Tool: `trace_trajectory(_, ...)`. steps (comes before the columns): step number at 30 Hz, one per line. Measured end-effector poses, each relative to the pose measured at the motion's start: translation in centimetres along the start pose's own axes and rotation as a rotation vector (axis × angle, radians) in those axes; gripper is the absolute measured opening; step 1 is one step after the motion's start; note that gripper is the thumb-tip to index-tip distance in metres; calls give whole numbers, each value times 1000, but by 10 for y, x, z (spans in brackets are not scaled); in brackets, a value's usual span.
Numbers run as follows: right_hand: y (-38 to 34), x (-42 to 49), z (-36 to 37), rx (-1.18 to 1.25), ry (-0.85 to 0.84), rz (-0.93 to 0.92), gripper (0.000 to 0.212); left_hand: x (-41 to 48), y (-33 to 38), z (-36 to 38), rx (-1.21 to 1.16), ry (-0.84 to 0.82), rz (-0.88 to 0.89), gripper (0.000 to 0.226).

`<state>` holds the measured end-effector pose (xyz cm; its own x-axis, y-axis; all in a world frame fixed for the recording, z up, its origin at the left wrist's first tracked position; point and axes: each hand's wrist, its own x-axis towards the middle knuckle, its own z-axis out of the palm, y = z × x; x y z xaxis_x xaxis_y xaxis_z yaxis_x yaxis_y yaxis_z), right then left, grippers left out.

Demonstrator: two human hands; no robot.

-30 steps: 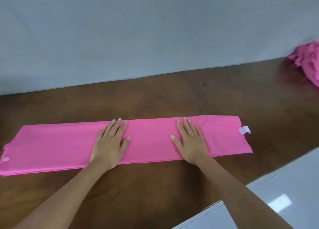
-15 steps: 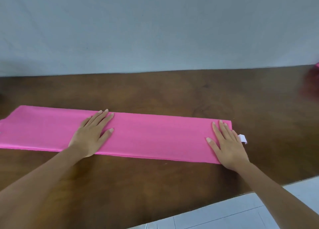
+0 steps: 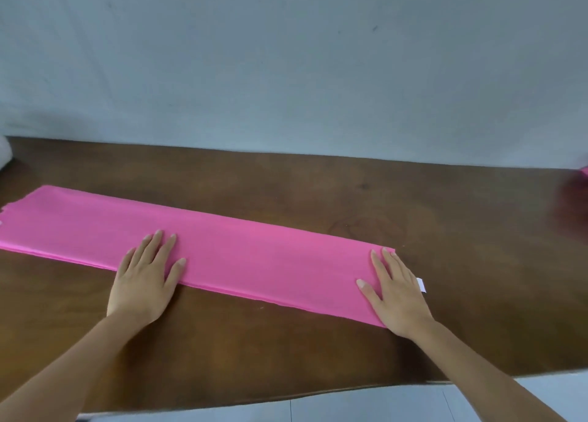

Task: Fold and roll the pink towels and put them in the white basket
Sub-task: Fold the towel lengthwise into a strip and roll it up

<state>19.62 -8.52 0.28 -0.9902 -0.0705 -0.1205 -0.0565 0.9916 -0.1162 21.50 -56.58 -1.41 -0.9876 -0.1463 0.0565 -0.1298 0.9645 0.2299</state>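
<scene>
Pink towel [image 3: 248, 256] lay folded into long flat strip across brown table [image 3: 318, 351], running from left edge toward right. Left hand [image 3: 144, 278] rested flat on strip near its near edge, fingers straight, slightly spread, gripping nothing. Right hand [image 3: 396, 294] pressed flat on strip's right end, fingers straight. White tag [image 3: 421, 284] stuck out beside right hand. Basket location: cannot tell.

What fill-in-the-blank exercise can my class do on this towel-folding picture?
1. The long folded towel on the wooden table is ____ in colour.
2. The right hand lies flat on the towel's ____ end, the left hand nearer its middle.
3. A small tag of ____ colour sticks out beside the right hand.
Missing words: pink; right; white.
</scene>
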Motion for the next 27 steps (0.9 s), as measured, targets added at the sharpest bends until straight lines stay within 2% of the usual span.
trace_trajectory(6, 8, 1, 7, 20, 38, -47, 88, -51, 5, 0, 36, 38, -85, 82)
trace_trajectory(16, 5, 1, 6, -4, 74, -44, 85, -115, 20, 7, 73, 82, -254, 77)
trace_trajectory(21, 6, -3, 5, 18, 85, -55, 89, -140, 49, 8, 62, 78, -362, 71)
trace_trajectory(27, 6, -4, 3, 21, 114, -59, 95, -153, 77, 12, 43, 71, -410, 84)
